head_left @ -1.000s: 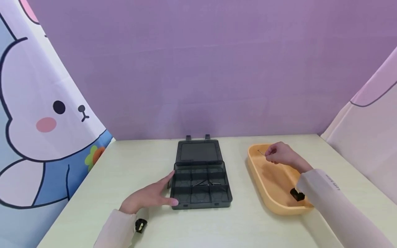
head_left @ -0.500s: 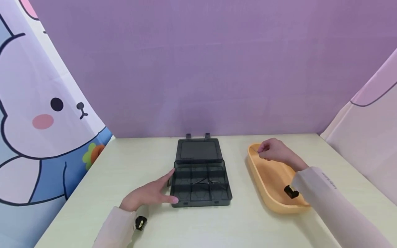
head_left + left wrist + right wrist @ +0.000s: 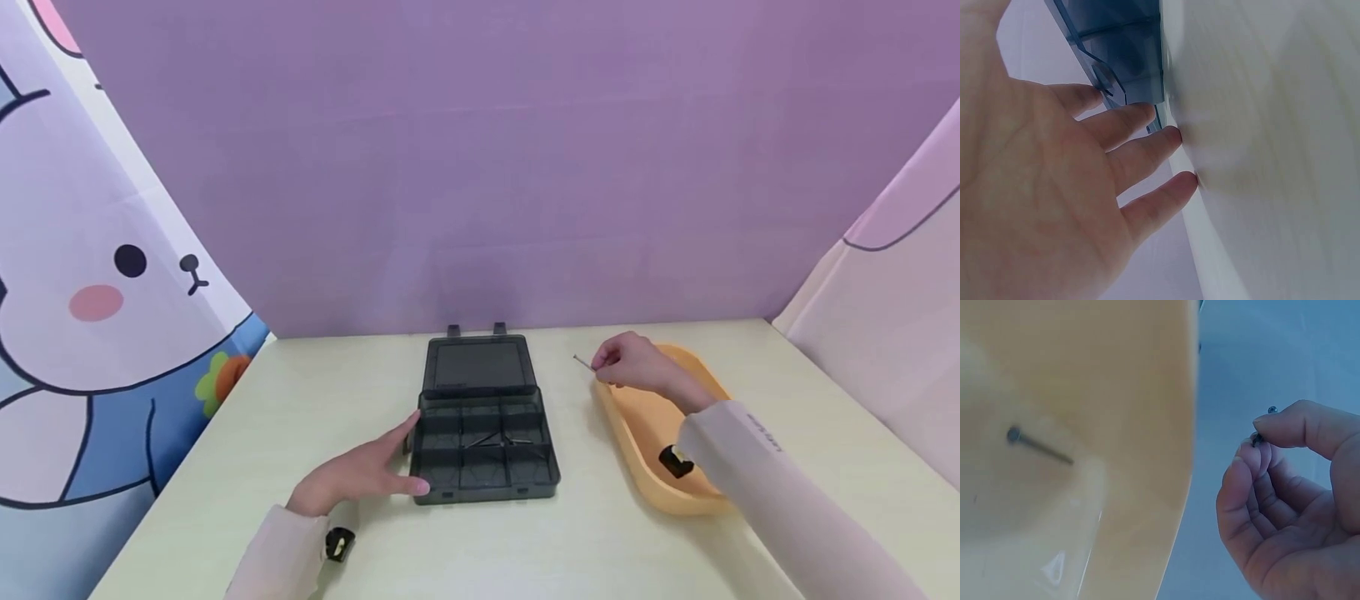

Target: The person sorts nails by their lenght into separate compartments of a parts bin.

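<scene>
My right hand pinches a thin metal screw between thumb and fingertips, above the far left rim of the orange tray. The screw points out to the left, and its head shows over the thumb in the right wrist view. Another screw lies in the tray. My left hand rests at the left side of a dark, see-through compartment box, fingers extended and thumb at its near left corner. Its lid lies back, and several screws lie in the middle-row compartments.
Both containers stand on a pale table, the tray to the right of the box with a strip of tabletop between them. A purple cloth hangs behind the table's far edge. Printed cloth with a cartoon animal hangs on the left.
My right hand has moved left with the screw, from over the tray's inside to its left rim. My left hand and the box stay in place.
</scene>
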### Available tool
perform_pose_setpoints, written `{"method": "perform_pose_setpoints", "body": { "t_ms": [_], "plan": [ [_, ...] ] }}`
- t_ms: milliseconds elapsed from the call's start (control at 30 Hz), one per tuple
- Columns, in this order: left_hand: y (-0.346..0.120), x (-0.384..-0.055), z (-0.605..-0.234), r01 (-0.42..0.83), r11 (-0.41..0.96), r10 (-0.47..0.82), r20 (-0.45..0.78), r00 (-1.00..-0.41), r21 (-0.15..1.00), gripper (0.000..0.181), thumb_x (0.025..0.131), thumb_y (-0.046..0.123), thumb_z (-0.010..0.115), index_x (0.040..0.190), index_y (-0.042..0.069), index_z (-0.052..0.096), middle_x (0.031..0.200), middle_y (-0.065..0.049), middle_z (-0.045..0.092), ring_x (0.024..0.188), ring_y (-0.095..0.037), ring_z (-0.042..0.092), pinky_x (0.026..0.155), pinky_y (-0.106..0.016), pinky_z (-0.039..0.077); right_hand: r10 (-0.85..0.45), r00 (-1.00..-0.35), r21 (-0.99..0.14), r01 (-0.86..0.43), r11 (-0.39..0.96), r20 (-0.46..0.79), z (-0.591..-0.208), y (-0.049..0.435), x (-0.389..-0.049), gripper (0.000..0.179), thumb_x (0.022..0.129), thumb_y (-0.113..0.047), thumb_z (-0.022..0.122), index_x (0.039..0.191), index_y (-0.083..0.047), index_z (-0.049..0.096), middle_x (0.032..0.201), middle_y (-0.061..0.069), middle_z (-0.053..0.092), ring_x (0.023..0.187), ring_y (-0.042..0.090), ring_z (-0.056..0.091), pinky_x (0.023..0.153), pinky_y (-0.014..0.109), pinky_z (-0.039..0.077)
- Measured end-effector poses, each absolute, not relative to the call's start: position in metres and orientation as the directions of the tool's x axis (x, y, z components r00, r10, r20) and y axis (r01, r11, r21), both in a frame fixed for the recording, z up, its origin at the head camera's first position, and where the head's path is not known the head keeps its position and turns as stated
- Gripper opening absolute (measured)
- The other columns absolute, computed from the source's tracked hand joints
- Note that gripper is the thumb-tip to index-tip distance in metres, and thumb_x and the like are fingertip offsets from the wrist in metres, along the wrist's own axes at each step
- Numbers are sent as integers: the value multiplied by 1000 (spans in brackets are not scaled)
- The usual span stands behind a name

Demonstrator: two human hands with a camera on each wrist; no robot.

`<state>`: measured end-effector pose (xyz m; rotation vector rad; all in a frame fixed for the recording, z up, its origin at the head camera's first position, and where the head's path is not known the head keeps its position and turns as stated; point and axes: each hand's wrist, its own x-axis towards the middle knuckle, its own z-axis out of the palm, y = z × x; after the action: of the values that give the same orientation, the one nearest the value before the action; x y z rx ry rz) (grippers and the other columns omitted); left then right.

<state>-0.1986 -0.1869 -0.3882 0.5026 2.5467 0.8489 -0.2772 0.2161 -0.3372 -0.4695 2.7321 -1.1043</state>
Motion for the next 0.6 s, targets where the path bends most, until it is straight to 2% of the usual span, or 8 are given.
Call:
{"method": "perform_pose_setpoints", "body": {
  "t_ms": [167, 400, 600],
  "plan": [
    [-187, -198, -389, 216, 755, 453, -255, -854, 619, 106, 81, 50, 70, 154, 8, 5, 158, -21, 15, 142, -40, 24, 111, -54, 28, -339, -940, -704, -222, 674, -28, -336, 200, -277, 10, 81, -3, 61, 88, 1, 67, 74, 5, 65, 61, 14, 55, 60, 29, 50],
    [-186, -197, -388, 219, 751, 459, -254, -852, 622, 106, 81, 51, 70, 154, 7, 6, 157, -23, 15, 141, -42, 24, 111, -55, 29, -348, -937, -706, -225, 672, -32, -334, 181, -276, 8, 82, -4, 61, 87, -1, 67, 77, 5, 67, 63, 16, 58, 63, 32, 54],
    [-186, -197, -389, 213, 755, 454, -260, -852, 621, 106, 82, 50, 70, 154, 7, 6, 157, -23, 15, 141, -42, 24, 110, -55, 29, -362, -932, -688, -259, 678, -6, -325, 169, -274, 7, 83, -5, 64, 87, -1, 68, 77, 7, 67, 65, 15, 58, 60, 27, 52]
  ]
}}
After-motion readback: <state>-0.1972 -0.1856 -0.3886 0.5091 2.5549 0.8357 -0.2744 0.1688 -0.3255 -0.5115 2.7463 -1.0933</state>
